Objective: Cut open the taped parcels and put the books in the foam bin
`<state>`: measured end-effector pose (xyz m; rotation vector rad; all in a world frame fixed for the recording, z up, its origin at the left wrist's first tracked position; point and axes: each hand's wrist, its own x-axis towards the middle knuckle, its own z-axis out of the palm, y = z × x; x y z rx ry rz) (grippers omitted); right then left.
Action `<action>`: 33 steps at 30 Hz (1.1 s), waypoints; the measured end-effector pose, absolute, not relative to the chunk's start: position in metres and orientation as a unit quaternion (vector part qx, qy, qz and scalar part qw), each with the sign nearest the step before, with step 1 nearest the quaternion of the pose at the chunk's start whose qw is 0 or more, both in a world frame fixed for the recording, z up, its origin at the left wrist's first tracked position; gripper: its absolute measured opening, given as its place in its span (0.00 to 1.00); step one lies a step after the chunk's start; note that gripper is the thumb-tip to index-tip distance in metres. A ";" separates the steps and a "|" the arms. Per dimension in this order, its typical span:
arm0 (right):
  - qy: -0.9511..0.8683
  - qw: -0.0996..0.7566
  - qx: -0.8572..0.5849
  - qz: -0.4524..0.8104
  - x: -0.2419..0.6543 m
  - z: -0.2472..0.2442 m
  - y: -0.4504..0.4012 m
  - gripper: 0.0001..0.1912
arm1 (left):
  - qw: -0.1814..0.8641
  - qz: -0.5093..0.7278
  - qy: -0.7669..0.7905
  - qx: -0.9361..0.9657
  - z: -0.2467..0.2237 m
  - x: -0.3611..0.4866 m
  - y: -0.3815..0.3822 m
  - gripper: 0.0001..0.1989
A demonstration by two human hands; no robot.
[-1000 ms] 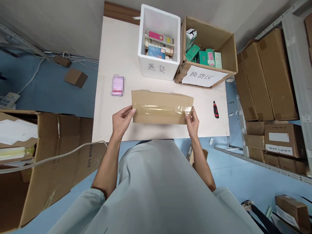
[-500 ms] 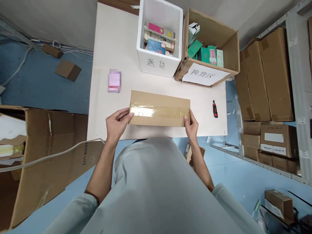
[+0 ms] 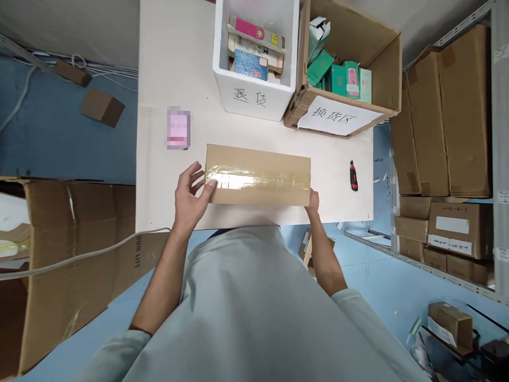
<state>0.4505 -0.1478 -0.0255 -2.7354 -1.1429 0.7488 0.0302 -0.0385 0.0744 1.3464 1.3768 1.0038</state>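
While the left hand (image 3: pixel 190 204) keeps its thumb on the taped face of the cardboard carton (image 3: pixel 260 183), the right hand (image 3: pixel 313 201) has shifted from the front face to the lower right corner, and its thumb no longer shows. The carton is between the two hands, over the near part of the worktop (image 3: pixel 178 63); whether it touches the surface cannot be determined. The right hand grasps the corner, its fingers mostly hidden. The left hand has loosened: its fingers stand spread beside the left end, and whether their tips bear on the carton cannot be determined. This change probably transfers more of the support to the right hand. Ahead of the left hand lies a blurred pink item (image 3: pixel 178 130); to the right of the right hand lies a utility knife (image 3: pixel 353 176). Forward of both hands, a white foam bin (image 3: pixel 246 103) stands beside an open cardboard box (image 3: pixel 360 32), each containing small packages (image 3: pixel 339 80). Left of the left hand is a large box (image 3: pixel 91 239); far right of the right hand, a metal rack (image 3: pixel 501 223) carries stacked boxes (image 3: pixel 467 116) above a blue floor (image 3: pixel 369 281).
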 end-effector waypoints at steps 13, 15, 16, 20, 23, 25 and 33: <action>-0.299 0.228 -0.895 0.241 0.484 0.028 -0.162 0.28 | 0.466 0.358 0.480 0.652 0.055 0.048 -0.032 0.59; -0.299 0.332 -0.861 0.244 0.495 0.057 -0.162 0.21 | 0.477 0.357 0.467 0.654 0.056 0.058 -0.036 0.60; -0.305 0.370 -0.840 0.252 0.498 0.073 -0.161 0.18 | 0.484 0.358 0.461 0.652 0.057 0.063 -0.038 0.59; -0.395 0.383 -0.780 0.299 0.482 0.139 -0.143 0.20 | 0.510 0.366 0.457 0.630 0.063 0.074 -0.044 0.53; -0.492 0.318 -0.737 0.337 0.442 0.176 -0.123 0.28 | 0.526 0.358 0.466 0.615 0.066 0.069 -0.043 0.47; -0.546 0.256 -0.702 0.380 0.411 0.191 -0.109 0.36 | 0.541 0.347 0.462 0.611 0.068 0.062 -0.041 0.44; -0.756 0.008 -0.536 0.376 0.318 0.199 -0.056 0.32 | 0.583 0.340 0.441 0.592 0.064 0.050 -0.037 0.42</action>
